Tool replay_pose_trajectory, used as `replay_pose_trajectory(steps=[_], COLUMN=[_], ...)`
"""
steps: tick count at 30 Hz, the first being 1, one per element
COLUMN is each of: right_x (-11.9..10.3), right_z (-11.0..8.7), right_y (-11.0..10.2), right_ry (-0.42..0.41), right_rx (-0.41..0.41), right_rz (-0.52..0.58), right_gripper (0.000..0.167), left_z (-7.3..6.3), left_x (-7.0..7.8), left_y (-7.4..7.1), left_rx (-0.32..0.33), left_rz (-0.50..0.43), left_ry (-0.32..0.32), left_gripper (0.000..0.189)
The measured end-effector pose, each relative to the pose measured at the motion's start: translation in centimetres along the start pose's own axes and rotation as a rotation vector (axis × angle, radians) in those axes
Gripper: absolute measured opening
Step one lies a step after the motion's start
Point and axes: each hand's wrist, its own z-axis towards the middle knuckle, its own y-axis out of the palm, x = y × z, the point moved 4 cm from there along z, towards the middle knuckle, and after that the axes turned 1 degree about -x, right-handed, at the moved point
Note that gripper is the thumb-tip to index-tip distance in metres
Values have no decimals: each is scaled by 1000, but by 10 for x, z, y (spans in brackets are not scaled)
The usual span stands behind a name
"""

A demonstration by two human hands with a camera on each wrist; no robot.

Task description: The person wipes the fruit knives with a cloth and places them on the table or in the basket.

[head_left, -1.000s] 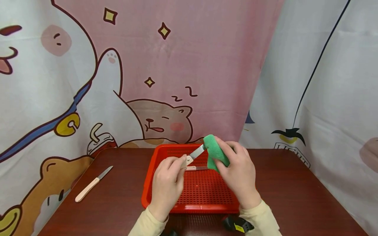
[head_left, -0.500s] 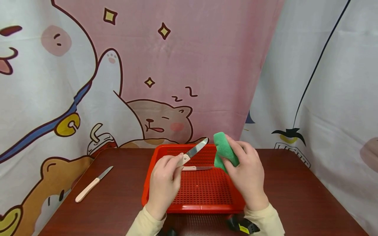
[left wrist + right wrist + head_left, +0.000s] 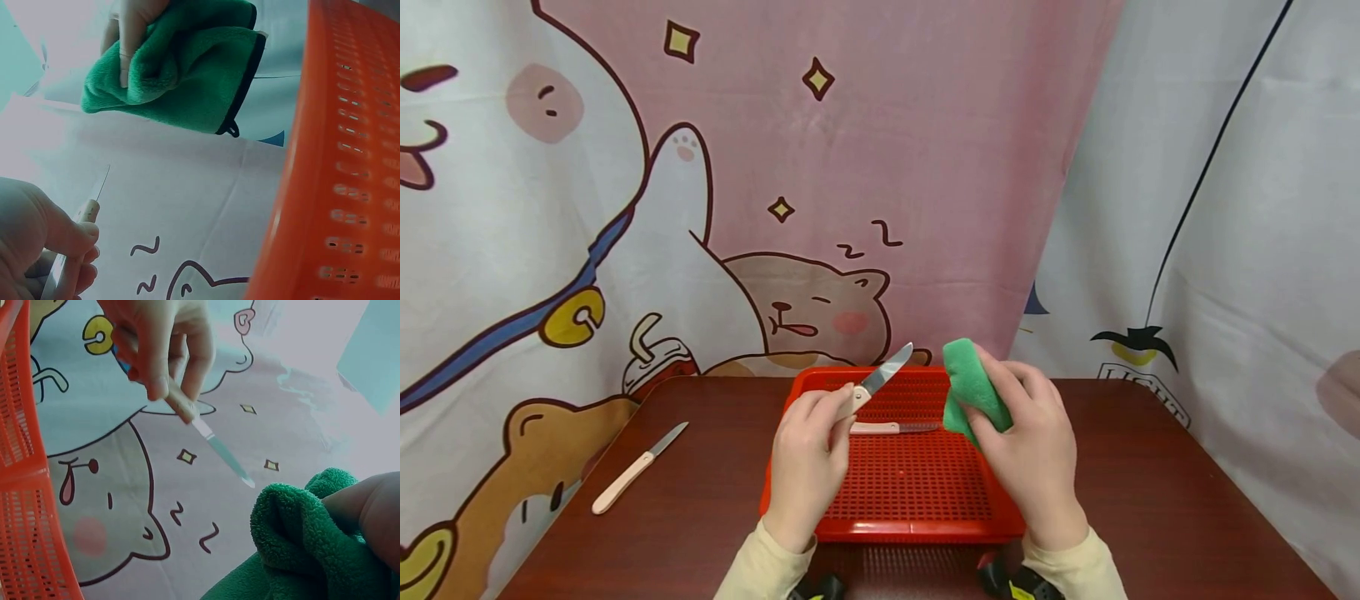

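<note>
- Before a cartoon-printed curtain (image 3: 925,167), a paring knife (image 3: 877,381) is pinched in the left hand (image 3: 808,467) over a red basket (image 3: 917,531).
- Green cloth (image 3: 972,385) is pinched in the right hand (image 3: 1036,458).
- Blade (image 3: 889,368) is newly uncovered; wiping seems paused.

Held knife (image 3: 876,381): pale cream handle, silvery blade bare, handle pinched in the left grip (image 3: 808,462).
Knife pose: tilted, tip up and toward the person's right, held in the air with the red basket (image 3: 917,530) behind it in the head view.
Green cloth (image 3: 973,387): plush, black-edged, small corner loop.
Cloth state: bunched in the right grip (image 3: 1030,450), near the blade tip, not touching.
</note>
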Motion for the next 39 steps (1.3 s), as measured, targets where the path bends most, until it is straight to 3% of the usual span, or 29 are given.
replay_pose_trajectory(steps=[11,21,28,39], right_x=[-26,-42,-45,-40], right_z=[-5,-11,-15,-17], right_y=[17,35,44,49], right_ry=[-114,-187,-204,-193], right_rx=[-59,-123,-147,-155], right_rz=[44,35,29,3], right_gripper=[70,70,68,67], left_z=[-1,-2,-2,-3], left_x=[1,5,10,12], left_y=[3,5,6,7], left_rx=[-12,8,29,25], left_rz=[18,17,4,-6], left_ry=[-13,17,65,61], left_gripper=[36,33,25,27])
